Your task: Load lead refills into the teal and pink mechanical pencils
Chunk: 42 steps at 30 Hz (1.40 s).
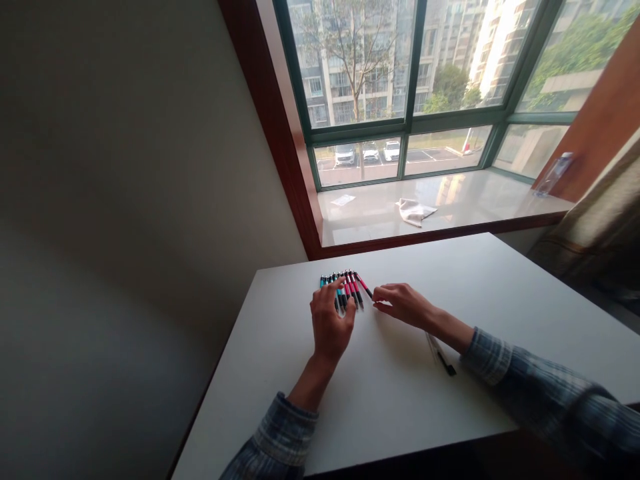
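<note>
Several pens lie side by side near the far left part of the white table, teal ones point(323, 281) at the left and red ones point(353, 287) at the right. Over the row's near end is my left hand point(332, 320), its thumb and fingers spread apart. The rightmost red pen point(363, 283) lies tilted, its near tip by the fingers of my right hand point(400, 303). Those fingers are bent close together at that tip. A clear pen with a black cap point(441, 355) rests on the table below my right wrist.
The white table point(390, 413) meets a grey wall point(125, 200) on the left. Behind it, a window sill point(360, 227) holds a crumpled white cloth point(416, 212), a piece of paper point(343, 200) and a clear bottle point(554, 175). A curtain point(585, 227) hangs at right.
</note>
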Each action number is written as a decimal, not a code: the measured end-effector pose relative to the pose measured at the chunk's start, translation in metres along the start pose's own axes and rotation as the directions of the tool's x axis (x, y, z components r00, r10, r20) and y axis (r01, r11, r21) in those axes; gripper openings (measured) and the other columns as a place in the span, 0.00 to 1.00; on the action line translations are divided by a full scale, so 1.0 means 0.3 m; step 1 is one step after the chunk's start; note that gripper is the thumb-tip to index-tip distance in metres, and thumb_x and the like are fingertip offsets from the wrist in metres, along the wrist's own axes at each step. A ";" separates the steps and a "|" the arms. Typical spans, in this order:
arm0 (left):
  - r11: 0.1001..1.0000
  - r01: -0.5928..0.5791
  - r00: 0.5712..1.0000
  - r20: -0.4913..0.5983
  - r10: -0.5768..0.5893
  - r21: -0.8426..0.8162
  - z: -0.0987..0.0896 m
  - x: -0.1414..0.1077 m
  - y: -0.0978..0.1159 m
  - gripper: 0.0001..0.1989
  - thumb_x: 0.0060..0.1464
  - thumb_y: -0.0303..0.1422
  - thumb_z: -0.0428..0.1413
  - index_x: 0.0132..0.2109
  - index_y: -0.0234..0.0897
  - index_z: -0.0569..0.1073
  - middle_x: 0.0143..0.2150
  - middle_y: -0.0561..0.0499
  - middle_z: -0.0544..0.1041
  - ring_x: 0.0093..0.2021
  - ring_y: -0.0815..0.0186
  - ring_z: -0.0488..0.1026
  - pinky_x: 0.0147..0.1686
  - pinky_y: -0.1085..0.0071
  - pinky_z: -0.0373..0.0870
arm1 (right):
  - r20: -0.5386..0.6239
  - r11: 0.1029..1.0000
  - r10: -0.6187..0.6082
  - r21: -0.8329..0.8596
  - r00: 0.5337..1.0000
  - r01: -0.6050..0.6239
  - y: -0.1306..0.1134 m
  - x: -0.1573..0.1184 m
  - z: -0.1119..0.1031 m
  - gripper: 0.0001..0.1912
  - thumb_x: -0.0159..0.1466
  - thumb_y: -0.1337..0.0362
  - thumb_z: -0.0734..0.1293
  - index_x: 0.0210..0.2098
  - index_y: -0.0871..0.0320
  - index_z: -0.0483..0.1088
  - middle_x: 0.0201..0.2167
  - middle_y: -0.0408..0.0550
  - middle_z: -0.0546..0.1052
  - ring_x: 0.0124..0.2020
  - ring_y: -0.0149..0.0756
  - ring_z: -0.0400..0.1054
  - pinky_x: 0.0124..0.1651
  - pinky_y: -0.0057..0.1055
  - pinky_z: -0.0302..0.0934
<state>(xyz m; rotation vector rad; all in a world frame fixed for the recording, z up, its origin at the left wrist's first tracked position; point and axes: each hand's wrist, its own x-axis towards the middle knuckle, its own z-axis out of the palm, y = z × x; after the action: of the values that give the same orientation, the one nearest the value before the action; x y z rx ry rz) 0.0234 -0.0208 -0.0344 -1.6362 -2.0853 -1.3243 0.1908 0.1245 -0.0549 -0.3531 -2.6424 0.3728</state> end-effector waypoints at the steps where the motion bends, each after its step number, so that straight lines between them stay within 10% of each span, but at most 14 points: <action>1: 1.000 -0.003 1.000 0.003 0.003 -0.001 0.000 -0.001 -0.001 0.18 0.61 0.28 0.57 0.58 0.43 0.71 0.51 0.46 0.78 0.52 0.53 0.72 0.55 0.54 0.68 | 0.024 1.000 -0.014 -0.023 1.000 0.014 -0.010 0.009 0.008 0.02 0.68 0.71 0.68 0.39 0.58 0.72 0.33 0.48 0.80 0.32 0.36 0.75 0.35 0.30 0.67; 8: 1.000 -0.011 1.000 0.022 0.012 -0.008 -0.006 -0.004 0.005 0.16 0.61 0.27 0.57 0.56 0.43 0.72 0.52 0.47 0.78 0.53 0.54 0.72 0.54 0.55 0.69 | 0.049 1.000 -0.024 0.016 0.999 0.023 -0.020 0.021 0.005 0.05 0.69 0.70 0.67 0.44 0.57 0.74 0.39 0.50 0.82 0.36 0.39 0.77 0.40 0.34 0.72; 20: 0.998 -0.013 0.993 0.114 0.021 -0.069 0.004 -0.013 0.011 0.15 0.62 0.27 0.55 0.55 0.43 0.73 0.51 0.48 0.78 0.53 0.54 0.71 0.55 0.54 0.68 | 0.128 0.974 0.197 0.089 0.972 -0.209 0.091 -0.234 -0.236 0.25 0.64 0.61 0.73 0.60 0.49 0.70 0.50 0.51 0.80 0.54 0.50 0.72 0.50 0.46 0.73; 42: 0.995 -0.035 0.987 0.153 0.049 -0.098 0.026 -0.010 0.023 0.11 0.62 0.28 0.55 0.50 0.42 0.76 0.49 0.49 0.79 0.52 0.56 0.73 0.54 0.55 0.71 | 0.040 0.946 0.312 0.082 0.949 -0.314 0.060 -0.398 -0.223 0.15 0.67 0.59 0.70 0.53 0.52 0.74 0.48 0.52 0.80 0.45 0.47 0.76 0.45 0.45 0.74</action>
<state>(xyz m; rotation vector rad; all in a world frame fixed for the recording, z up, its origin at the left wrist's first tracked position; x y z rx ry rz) 0.0331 -0.0174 -0.0372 -1.8679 -2.0882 -1.3414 0.3285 0.1183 -0.0495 -0.7486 -2.5852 0.5957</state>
